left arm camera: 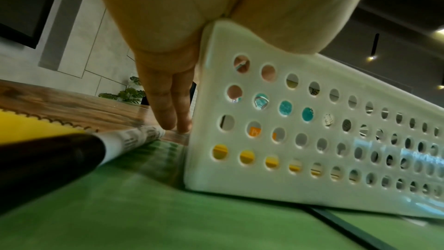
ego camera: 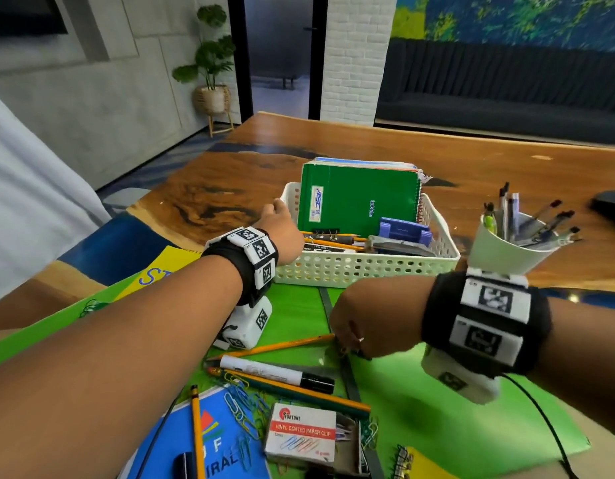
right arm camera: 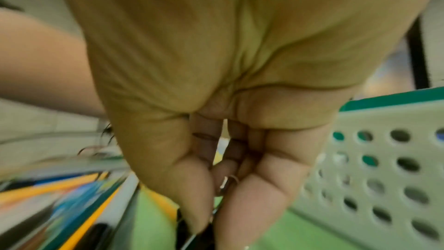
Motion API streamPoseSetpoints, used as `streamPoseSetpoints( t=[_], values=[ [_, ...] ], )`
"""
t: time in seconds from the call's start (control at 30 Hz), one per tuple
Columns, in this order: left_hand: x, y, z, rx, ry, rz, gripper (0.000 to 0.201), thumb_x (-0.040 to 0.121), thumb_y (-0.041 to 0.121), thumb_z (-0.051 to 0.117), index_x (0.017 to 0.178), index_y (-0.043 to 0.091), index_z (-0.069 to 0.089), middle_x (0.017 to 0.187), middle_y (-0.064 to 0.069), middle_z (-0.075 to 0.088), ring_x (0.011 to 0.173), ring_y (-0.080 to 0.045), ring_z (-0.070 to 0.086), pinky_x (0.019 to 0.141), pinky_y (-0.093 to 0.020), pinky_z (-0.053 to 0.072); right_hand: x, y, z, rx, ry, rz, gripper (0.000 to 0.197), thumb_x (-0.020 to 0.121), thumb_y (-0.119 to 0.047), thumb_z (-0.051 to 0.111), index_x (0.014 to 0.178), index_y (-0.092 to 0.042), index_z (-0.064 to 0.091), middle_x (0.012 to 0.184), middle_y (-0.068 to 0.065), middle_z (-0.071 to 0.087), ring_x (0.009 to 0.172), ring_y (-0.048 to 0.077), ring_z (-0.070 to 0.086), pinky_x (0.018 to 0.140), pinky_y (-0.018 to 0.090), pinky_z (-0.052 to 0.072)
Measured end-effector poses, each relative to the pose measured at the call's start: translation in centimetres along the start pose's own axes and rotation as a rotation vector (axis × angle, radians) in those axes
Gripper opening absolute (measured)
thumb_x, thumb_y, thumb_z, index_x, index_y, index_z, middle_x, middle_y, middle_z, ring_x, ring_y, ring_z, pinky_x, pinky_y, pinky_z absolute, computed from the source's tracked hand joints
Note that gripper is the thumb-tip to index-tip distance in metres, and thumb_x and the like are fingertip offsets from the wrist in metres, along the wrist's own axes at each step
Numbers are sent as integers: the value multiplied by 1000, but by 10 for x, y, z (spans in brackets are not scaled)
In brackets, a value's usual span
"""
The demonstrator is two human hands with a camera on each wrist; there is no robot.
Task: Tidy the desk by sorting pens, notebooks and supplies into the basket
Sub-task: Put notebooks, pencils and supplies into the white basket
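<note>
Gripping basket [ego camera: 368,268] corner w/ L hand [ego camera: 281,221]; R hand [ego camera: 363,323] curled, hold unclear (box [ego camera: 300,432]: "FORTUNE VINYL COATED").

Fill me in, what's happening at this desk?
A person is tidying stationery into a white perforated basket. The left hand grips the basket's near left corner, steadying it. The right hand pinches something small and dark off the green folder; what it is can't be told. Pencils, a marker and a paper clip box are still outside the basket.

Head view looks down; both wrist views closely share the basket [left arm camera: 312,140]
</note>
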State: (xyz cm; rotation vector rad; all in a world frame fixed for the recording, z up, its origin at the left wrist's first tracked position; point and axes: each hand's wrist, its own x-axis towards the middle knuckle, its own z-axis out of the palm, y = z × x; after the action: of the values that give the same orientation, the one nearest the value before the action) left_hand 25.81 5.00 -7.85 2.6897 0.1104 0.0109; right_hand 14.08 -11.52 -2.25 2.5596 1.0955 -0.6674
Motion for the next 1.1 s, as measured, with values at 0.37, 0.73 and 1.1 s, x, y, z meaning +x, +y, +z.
streamPoseSetpoints(
  t=[0.37, 0.73, 1.1],
  values=[
    [-4, 3, -10, 41, -152, -63, 76, 100, 17, 40, 156, 7, -10, 163, -10, 0, 143, -37, 28, 112, -45, 35, 26, 63, -60, 46, 600, 275, 20, 84, -5, 57, 83, -24, 65, 98, -1, 65, 90, 26, 63, 72, 34, 54],
    [4, -4, 1, -29, -27, -9, 68, 94, 13, 50, 153, 4, 18, 151, -24, 32, 132, -40, 44, 105, -45, 41, 19, -6, 14, -13, 107, 50, 16, 93, -14, 54, 101, -21, 66, 84, 1, 61, 77, 28, 61, 61, 29, 50],
    [13, -7, 0, -38, -176, -62, 81, 99, 18, 46, 156, 10, -11, 162, -10, 1, 141, -39, 30, 112, -49, 36, -53, 119, -52, -81, 333, 425, 14, 96, -25, 59, 95, -33, 71, 93, -10, 68, 84, 14, 62, 76, 28, 52]
  ],
)
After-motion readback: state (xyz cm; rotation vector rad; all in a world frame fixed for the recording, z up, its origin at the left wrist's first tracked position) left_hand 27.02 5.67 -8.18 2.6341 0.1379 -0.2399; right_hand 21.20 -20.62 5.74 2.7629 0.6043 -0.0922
